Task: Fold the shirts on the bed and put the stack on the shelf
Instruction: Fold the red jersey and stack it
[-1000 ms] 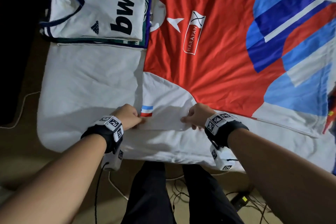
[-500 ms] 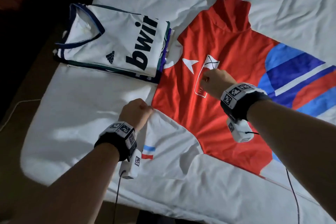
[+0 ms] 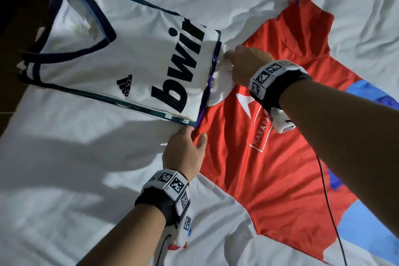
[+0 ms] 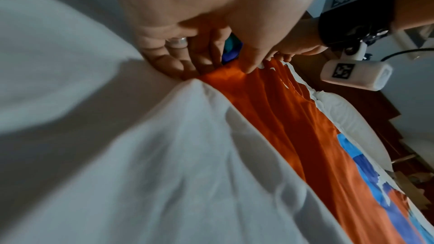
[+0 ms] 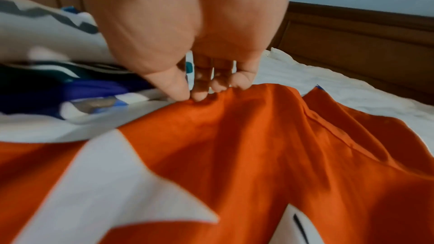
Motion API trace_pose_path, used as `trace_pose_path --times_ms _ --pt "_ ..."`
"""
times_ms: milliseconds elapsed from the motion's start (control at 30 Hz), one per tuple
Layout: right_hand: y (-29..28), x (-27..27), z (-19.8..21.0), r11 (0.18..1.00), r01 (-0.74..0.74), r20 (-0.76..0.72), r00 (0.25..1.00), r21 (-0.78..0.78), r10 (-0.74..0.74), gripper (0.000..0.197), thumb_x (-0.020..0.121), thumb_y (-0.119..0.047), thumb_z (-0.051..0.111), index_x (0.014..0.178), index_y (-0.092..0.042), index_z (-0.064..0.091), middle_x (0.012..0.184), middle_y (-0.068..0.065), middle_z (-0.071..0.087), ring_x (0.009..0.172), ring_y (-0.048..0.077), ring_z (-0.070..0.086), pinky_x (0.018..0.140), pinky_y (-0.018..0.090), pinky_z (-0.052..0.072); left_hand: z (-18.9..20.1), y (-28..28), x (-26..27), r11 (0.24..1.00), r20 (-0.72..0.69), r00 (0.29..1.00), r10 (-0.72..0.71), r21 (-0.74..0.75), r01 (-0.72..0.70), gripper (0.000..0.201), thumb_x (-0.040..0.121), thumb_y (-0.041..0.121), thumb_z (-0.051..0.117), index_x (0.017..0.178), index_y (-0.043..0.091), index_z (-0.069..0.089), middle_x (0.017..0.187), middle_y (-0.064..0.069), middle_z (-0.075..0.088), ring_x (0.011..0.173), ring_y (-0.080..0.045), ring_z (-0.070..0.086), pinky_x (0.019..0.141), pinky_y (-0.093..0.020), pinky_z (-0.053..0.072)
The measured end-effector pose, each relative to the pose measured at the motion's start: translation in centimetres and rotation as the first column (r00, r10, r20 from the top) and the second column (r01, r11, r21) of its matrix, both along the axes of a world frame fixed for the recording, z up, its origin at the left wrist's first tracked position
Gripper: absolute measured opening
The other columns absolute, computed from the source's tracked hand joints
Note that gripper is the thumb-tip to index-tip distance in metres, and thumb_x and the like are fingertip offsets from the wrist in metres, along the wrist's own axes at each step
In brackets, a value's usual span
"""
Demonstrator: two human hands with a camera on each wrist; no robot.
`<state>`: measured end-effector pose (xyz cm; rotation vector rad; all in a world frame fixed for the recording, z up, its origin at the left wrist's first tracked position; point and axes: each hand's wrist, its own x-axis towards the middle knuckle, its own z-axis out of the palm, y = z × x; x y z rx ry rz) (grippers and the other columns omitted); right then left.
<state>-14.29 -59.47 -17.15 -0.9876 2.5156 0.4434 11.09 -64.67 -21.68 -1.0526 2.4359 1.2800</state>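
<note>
On the white-sheeted bed (image 3: 64, 168), my left grip (image 3: 183, 153) and right grip (image 3: 246, 65) each pinch the flat red shirt (image 3: 269, 179), white-sleeved with blue patches, along its edge beside the folded white jersey (image 3: 129, 56).

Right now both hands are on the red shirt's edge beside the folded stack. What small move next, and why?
Probably lift that edge and fold it across: the left hand and right hand both pinch the red shirt, which lies flat and unfolded beside the folded white jersey.
</note>
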Motion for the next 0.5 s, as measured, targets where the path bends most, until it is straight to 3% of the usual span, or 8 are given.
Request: trace_pose_path --times_ms 167,233,333,400,500 --pt "-1.1 -1.9 0.1 0.99 -0.117 0.0 0.993 0.083 0.118 0.026 0.087 -0.022 0.06 0.113 -0.021 0.064 0.098 0.003 0.063 0.092 0.029 0.063 0.075 0.035 0.053 -0.3 -0.2 -0.2 1.0 0.036 0.999 0.006 -0.003 -0.006 0.032 0.097 0.042 0.055 0.115 0.017 0.064 0.108 -0.009 0.07 0.109 -0.032 0.06 0.084 -0.04 0.048" --pt "-1.4 -2.5 0.3 0.989 -0.12 0.033 0.993 0.086 0.117 0.026 0.087 -0.023 0.062 0.112 -0.021 0.066 0.102 0.004 0.067 0.098 0.03 0.064 0.078 0.035 0.052 -0.2 -0.1 -0.2 1.0 0.025 0.999 -0.022 -0.01 0.022 0.027 0.098 0.038 0.056 0.111 0.017 0.066 0.104 -0.009 0.071 0.106 -0.033 0.06 0.082 -0.04 0.048" --pt "-1.2 -3.2 0.6 0.992 0.024 0.089 0.996 -0.122 -0.013 0.021 0.088 -0.019 0.06 0.108 -0.02 0.068 0.105 0.004 0.068 0.1 0.027 0.063 0.083 0.032 0.048 -0.1 -0.3 0.2 0.993 -0.089 0.99 0.106 0.056 -0.101 0.021 0.098 0.031 0.058 0.108 0.014 0.067 0.092 -0.01 0.071 0.093 -0.033 0.062 0.075 -0.036 0.045" --pt "-0.8 -3.4 0.6 0.927 0.199 0.152 0.976 -0.317 -0.157 0.019 0.09 -0.016 0.059 0.106 -0.019 0.069 0.098 0.0 0.066 0.094 0.019 0.062 0.084 0.027 0.048 -0.2 -0.3 0.9 0.975 -0.17 0.962 0.214 0.093 -0.201 0.016 0.099 0.027 0.059 0.1 0.013 0.065 0.084 -0.009 0.069 0.083 -0.032 0.062 0.07 -0.034 0.042" --pt "0.3 -3.1 -0.6 0.922 0.243 0.213 0.96 -0.303 -0.183 0.033 0.09 -0.01 0.052 0.113 -0.027 0.068 0.106 -0.005 0.069 0.102 0.015 0.063 0.095 0.027 0.049 -0.5 -0.1 2.0 0.973 -0.13 0.967 0.219 0.096 -0.208 0.019 0.099 0.032 0.056 0.09 0.016 0.06 0.071 -0.003 0.064 0.074 -0.033 0.062 0.064 -0.036 0.044"
